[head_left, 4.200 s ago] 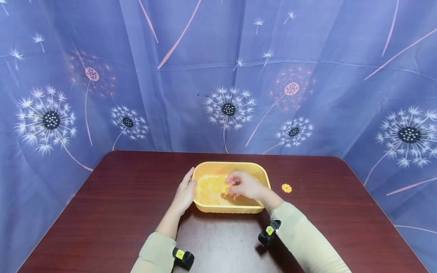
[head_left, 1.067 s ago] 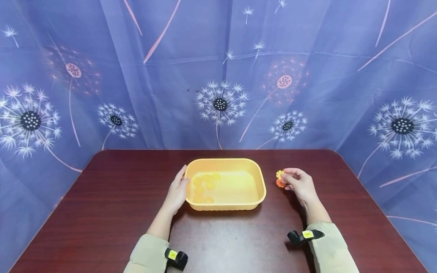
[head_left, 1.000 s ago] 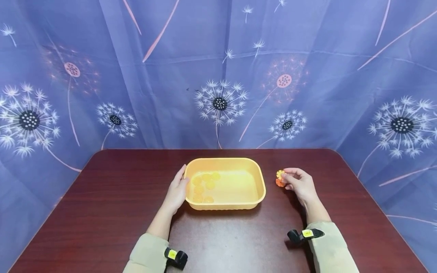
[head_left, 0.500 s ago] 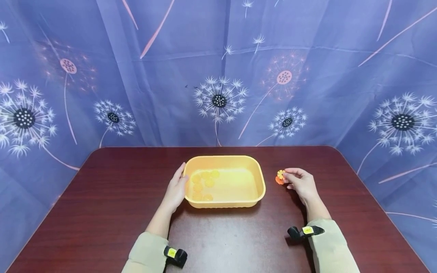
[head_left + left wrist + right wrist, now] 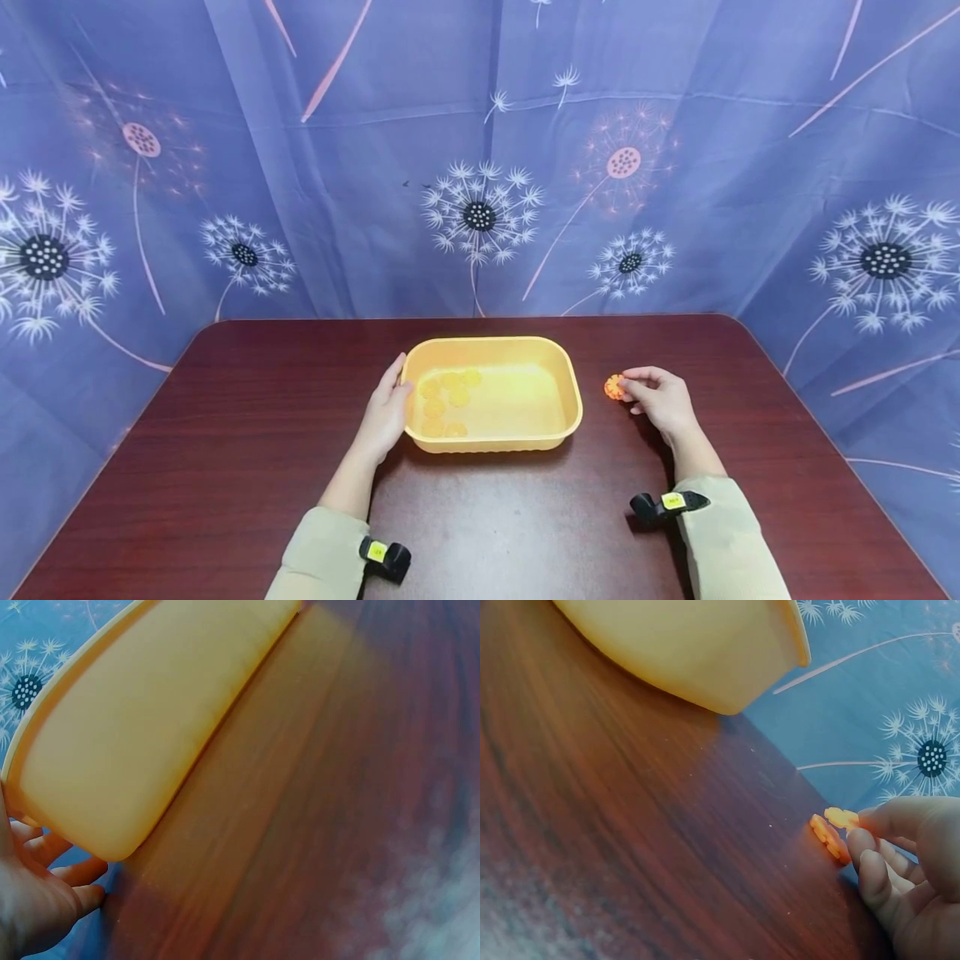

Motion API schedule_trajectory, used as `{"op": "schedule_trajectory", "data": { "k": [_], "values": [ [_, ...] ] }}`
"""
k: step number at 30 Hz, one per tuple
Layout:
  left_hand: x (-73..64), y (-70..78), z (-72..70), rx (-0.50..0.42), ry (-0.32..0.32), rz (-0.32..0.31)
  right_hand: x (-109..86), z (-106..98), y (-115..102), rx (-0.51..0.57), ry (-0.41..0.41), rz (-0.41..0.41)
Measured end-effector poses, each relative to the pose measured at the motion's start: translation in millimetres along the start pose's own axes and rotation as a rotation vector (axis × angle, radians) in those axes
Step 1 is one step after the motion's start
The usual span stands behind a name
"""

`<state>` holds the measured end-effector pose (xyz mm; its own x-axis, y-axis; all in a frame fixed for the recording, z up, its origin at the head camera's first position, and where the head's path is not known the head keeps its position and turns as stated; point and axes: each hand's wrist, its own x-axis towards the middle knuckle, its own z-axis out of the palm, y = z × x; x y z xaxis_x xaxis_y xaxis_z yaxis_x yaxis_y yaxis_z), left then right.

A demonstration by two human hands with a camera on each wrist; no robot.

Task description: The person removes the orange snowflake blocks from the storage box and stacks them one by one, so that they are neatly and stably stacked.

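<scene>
A yellow plastic tub (image 5: 491,444) stands on the table, several thin yellow flower-shaped discs (image 5: 433,408) lying flat in its left part. At the tub's left end, my left hand (image 5: 382,421) holds the wall, thumb at the rim and fingers along the outside in the left wrist view. To the right of the tub, my right hand (image 5: 663,404) pinches a yellow-orange notched flower disc (image 5: 841,817) between thumb and index finger. An orange notched disc (image 5: 829,838) meets it at an angle, just below, near the tabletop. From the head the two discs overlap.
The dark red-brown table (image 5: 285,467) reaches back to a blue curtain (image 5: 360,208) printed with dandelions. Black wrist cameras (image 5: 386,560) sit on both sleeves. The tub's right wall lies a short way left of my right hand.
My right hand has left the tub's inside and gone right, to the disc that lay there. Over the last second the orange disc has shifted up against the pinched one. My left hand keeps its hold.
</scene>
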<state>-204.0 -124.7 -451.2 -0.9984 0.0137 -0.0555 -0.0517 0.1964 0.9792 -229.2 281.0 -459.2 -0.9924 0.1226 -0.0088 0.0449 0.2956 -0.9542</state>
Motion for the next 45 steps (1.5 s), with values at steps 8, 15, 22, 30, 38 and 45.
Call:
{"op": "schedule_trajectory", "data": {
  "k": [8, 15, 22, 30, 38, 45],
  "values": [
    [1.0, 2.2, -0.4, 0.011, 0.005, -0.008, 3.3, 1.7, 3.2, -0.056, 0.012, 0.009],
    [1.2, 3.8, 0.3, 0.011, -0.001, -0.001, 3.9, 1.0, 3.4, -0.157, 0.036, 0.006],
    [1.2, 6.1, 0.8, 0.009, 0.005, 0.002, 3.4, 0.9, -0.4, -0.229, 0.064, 0.012],
    [-0.8, 14.0, -0.4, -0.006, -0.01, -0.013, 3.6, 1.6, -2.2, -0.258, 0.07, 0.029],
    [2.5, 4.6, 0.1, -0.011, -0.003, -0.003, 3.3, 3.5, -2.8, -0.326, 0.089, 0.032],
    [0.5, 2.7, 0.2, -0.017, 0.0, -0.002, 2.5, 3.6, -2.4, -0.284, 0.086, 0.041]
  ]
}}
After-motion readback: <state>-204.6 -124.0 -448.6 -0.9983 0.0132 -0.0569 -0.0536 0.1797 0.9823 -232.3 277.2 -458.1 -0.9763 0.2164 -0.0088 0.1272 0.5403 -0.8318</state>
